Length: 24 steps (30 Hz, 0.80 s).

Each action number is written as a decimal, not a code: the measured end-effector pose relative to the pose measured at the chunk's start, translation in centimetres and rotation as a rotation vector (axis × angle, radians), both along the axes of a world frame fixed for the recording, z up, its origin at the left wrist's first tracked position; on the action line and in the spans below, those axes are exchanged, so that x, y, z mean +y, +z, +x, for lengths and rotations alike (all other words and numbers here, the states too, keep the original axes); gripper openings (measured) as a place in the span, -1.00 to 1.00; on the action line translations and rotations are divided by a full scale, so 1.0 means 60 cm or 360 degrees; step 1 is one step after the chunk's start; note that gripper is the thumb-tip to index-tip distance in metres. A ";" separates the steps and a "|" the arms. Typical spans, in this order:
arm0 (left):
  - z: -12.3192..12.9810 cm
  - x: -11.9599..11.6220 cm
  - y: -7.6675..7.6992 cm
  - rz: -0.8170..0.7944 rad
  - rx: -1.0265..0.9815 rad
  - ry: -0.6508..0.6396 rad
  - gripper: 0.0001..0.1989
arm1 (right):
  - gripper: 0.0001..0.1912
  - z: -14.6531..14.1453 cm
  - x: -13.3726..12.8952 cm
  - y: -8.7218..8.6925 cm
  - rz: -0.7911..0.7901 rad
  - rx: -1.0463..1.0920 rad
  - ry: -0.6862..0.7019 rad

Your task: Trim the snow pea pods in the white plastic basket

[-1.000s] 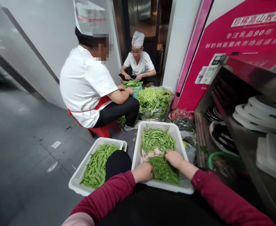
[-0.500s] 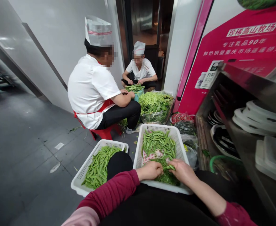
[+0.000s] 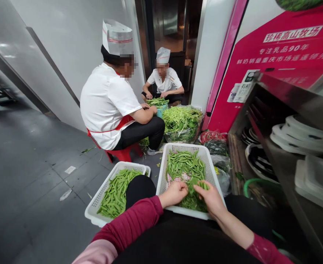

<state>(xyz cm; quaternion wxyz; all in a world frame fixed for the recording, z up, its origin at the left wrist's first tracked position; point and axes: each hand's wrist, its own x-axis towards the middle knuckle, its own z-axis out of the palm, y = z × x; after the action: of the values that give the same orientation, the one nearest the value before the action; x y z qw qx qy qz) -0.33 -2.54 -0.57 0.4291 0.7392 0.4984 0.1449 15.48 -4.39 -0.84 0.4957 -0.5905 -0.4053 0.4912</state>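
Observation:
My right hand (image 3: 211, 198) is closed around several green pea pods (image 3: 203, 185), which show between its thumb and fingers. Beside it, my left hand (image 3: 174, 193) has its fingertips pinched together, and whatever they hold is too small to make out. Both hands are over the near end of a white perforated basket (image 3: 160, 175). Loose pea pods (image 3: 185, 163) fill its far half. Below my hands lies a heap of fine green trimmings (image 3: 193, 201). Part of a red-and-white patterned basket bottom shows between the two heaps.
Left of my knee stands a second white basket (image 3: 91, 212) of pea pods (image 3: 116, 196). Ahead, a co-worker (image 3: 109, 99) sits on a red stool (image 3: 127, 153); another person (image 3: 165, 80) squats by a pile of leafy stems (image 3: 182, 119). A metal shelf with plates (image 3: 301, 137) borders my right.
My hands have drawn slightly apart, the left shifting a little left and up. The pods in my right hand have tilted more upright. The co-workers have barely moved.

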 end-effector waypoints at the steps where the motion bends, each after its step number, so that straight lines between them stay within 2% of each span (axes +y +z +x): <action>1: -0.006 0.003 -0.007 0.0110 0.0292 -0.0108 -0.84 | -0.72 0.004 0.003 0.012 0.0042 0.0130 -0.0087; 3: -0.022 0.009 -0.021 0.0191 0.0740 -0.0281 -0.89 | -0.70 0.015 0.014 0.036 0.0146 0.0342 -0.0210; 4: -0.029 0.011 -0.026 0.0186 0.0856 -0.0326 -0.87 | -0.68 0.022 0.020 0.045 0.0176 0.0408 -0.0236; 6: -0.037 0.016 -0.028 0.0211 0.0895 -0.0348 -0.70 | -0.65 0.032 0.030 0.054 0.0173 0.0467 -0.0233; 7: -0.038 0.018 -0.023 0.0255 0.0865 -0.0340 -0.63 | -0.65 0.035 0.032 0.054 0.0151 0.0473 -0.0216; 9: -0.031 0.021 -0.003 0.0351 0.0788 -0.0286 -0.70 | -0.65 0.031 0.030 0.047 0.0092 0.0483 -0.0163; 10: -0.025 0.022 0.011 0.0391 0.0704 -0.0249 -0.76 | -0.65 0.026 0.028 0.041 0.0069 0.0489 -0.0139; 12: -0.009 0.022 0.038 0.0442 0.0445 -0.0206 -0.71 | -0.65 0.014 0.020 0.029 0.0055 0.0482 -0.0089; 15: 0.010 0.020 0.065 0.0431 0.0140 -0.0286 -0.70 | -0.69 0.001 0.010 0.019 0.0039 0.0364 -0.0005; 18: 0.011 0.017 0.072 0.0384 0.0215 -0.0394 -0.71 | -0.74 0.011 0.008 0.022 0.0098 -0.0123 0.0067; 20: 0.004 0.016 0.073 0.0423 0.0392 -0.0467 -0.71 | -0.75 0.030 0.010 0.032 0.0373 -0.0654 0.0162; 22: -0.005 0.014 0.077 0.0497 0.0574 -0.0597 -0.74 | -0.70 0.048 0.013 0.044 0.0714 -0.1132 0.0490; 24: -0.012 0.013 0.083 0.0567 0.0652 -0.0733 -0.75 | -0.70 0.055 0.015 0.053 0.0909 -0.1406 0.1029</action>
<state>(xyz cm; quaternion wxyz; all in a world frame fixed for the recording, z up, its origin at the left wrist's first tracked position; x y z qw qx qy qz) -1.02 -1.75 4.41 0.2061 0.9091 0.3613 -0.0221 18.81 -3.48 2.36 0.2455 -0.4294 -0.8463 0.1976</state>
